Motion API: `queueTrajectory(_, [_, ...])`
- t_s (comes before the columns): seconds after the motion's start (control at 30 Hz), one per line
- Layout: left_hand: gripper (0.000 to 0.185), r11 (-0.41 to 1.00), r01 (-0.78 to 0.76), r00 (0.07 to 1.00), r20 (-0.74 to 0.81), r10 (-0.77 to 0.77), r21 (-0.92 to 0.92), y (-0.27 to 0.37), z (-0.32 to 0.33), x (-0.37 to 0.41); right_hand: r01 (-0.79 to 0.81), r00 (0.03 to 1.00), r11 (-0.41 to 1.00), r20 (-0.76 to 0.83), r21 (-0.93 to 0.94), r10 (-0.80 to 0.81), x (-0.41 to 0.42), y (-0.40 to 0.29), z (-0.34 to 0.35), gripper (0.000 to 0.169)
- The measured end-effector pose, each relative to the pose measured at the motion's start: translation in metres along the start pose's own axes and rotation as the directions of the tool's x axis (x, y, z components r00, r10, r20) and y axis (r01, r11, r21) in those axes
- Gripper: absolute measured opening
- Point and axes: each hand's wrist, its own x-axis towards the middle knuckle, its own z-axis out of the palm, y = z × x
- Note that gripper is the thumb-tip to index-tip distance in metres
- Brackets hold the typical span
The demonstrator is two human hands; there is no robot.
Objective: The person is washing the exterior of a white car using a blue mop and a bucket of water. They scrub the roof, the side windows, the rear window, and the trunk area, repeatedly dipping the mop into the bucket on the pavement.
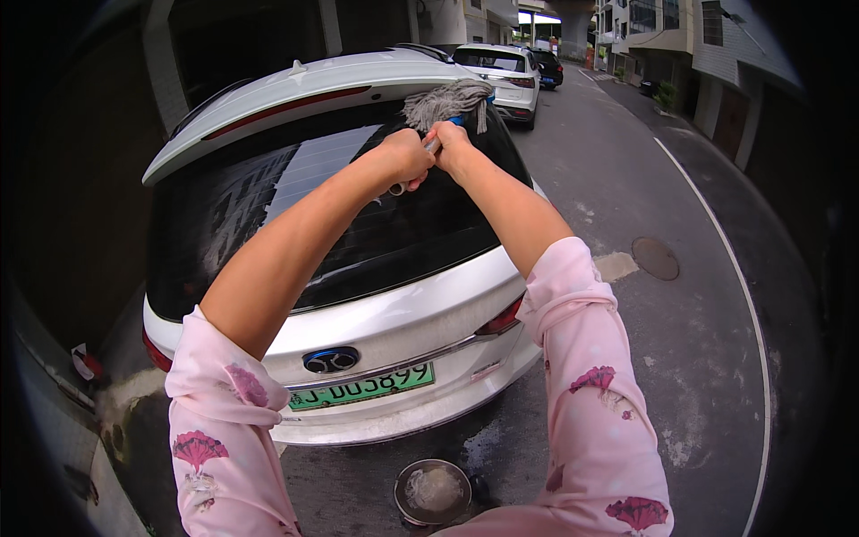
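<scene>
My left hand (406, 158) and my right hand (451, 142) are closed around the handle (433, 143) of a string mop, the right one nearer its head. The handle's end (398, 188) sticks out below my left hand. The mop's grey strands (444, 105) lie at the upper right of a white car's rear window (402, 235), by the roof spoiler (382, 90). A blue mop clamp (458, 121) shows beyond my right hand, partly hidden. Reflections and pale streaks mark the dark glass. Lower down, the white tailgate (402, 295) looks dirty.
A round bucket (397, 500) of cloudy water stands on the wet ground behind the bumper (376, 429). Another white car (500, 74) and a dark car (547, 67) are parked ahead. A manhole cover (655, 258) and a white road line (728, 235) lie to the right.
</scene>
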Motion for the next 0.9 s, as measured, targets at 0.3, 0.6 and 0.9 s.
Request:
queueTrajectory(0.3, [0.022,0.922,0.045,0.998,0.053,-0.026,-0.384,0.018,0.045,0.061,0.099,0.989,0.983,-0.089,-0.155,-0.114,0.051,-0.046,-0.06,0.002])
queueTrajectory(0.6, [0.014,0.326,0.098,0.98,0.148,0.133,-0.94,0.042,0.11,0.091,0.267,0.942,0.809,-0.035,-0.524,-0.333,0.068,-0.103,-0.088,0.014])
queueTrajectory(0.9, [0.015,-0.161,0.276,0.946,0.238,0.219,-0.948,0.031,0.166,0.097,0.115,0.979,0.786,-0.067,-0.608,-0.194,0.08,-0.089,-0.137,0.011])
